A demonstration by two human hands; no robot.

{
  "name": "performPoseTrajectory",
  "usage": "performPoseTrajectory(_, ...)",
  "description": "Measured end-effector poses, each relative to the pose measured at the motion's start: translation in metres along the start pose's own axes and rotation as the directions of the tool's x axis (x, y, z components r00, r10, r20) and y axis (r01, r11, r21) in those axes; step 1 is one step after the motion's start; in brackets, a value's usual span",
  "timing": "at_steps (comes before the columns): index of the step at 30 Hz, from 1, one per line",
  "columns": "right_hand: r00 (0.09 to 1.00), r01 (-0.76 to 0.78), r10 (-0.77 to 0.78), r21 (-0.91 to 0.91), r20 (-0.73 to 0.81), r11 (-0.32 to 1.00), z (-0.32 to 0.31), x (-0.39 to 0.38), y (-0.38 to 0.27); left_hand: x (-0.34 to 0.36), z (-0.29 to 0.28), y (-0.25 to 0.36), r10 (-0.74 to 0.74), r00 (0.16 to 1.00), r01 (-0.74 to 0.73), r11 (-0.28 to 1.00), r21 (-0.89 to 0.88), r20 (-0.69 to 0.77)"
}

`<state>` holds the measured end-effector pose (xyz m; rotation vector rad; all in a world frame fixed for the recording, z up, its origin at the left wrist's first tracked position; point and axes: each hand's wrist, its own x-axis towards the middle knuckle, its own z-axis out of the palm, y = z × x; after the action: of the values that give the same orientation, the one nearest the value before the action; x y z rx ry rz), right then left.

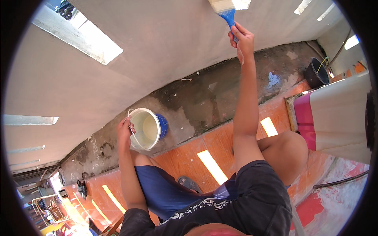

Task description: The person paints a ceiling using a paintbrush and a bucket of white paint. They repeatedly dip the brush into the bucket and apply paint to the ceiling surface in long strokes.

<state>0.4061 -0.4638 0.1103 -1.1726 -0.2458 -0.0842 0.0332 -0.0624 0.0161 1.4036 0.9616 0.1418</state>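
My right hand (243,39) is raised on an outstretched arm, its fingers wrapped round the blue handle of a wide paintbrush (227,15). The pale bristles lie against the grey wall (165,35) near the top of the view. At the left, my left hand (125,129) grips the thin white handle of a bucket (162,125). This bucket is white inside, blue outside, and tilted with its mouth toward me. Pale liquid seems to lie in it. Whitish smears mark my right wrist.
Slot openings (92,37) pierce the wall and let in bright light. A damp concrete strip (185,114) runs along its foot, beside orange tiles (177,161). A black bucket (317,73) stands at the far right, near a white-and-pink covered block (330,114). Dark sandals (82,188) lie at the left.
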Motion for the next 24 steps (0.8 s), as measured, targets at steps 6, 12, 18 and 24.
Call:
performPoseTrajectory(6, 0.897, -0.412, 0.37, -0.151, -0.243, 0.899, -0.083, -0.064, 0.2, -0.001, 0.007, 0.003, -0.001, 1.0, 0.001, 1.0, 0.013, -0.004)
performPoseTrajectory(12, 0.84, -0.53, 0.408, -0.697, -0.357, 0.482, -0.106, -0.075, 0.235, -0.001, 0.013, 0.004, -0.002, 0.999, 0.001, 0.999, 0.038, 0.036)
performPoseTrajectory(18, 0.938, -0.347, 0.307, -0.433, -0.161, 0.832, -0.012, -0.055, 0.069, -0.002, 0.014, 0.004, 0.002, 1.0, -0.003, 0.999, 0.042, 0.031)
performPoseTrajectory(24, 0.982, -0.064, 0.069, 0.036, -0.175, 0.997, 0.04, -0.066, 0.037, -0.008, 0.011, 0.009, -0.03, 0.999, 0.03, 1.0, 0.01, 0.032)
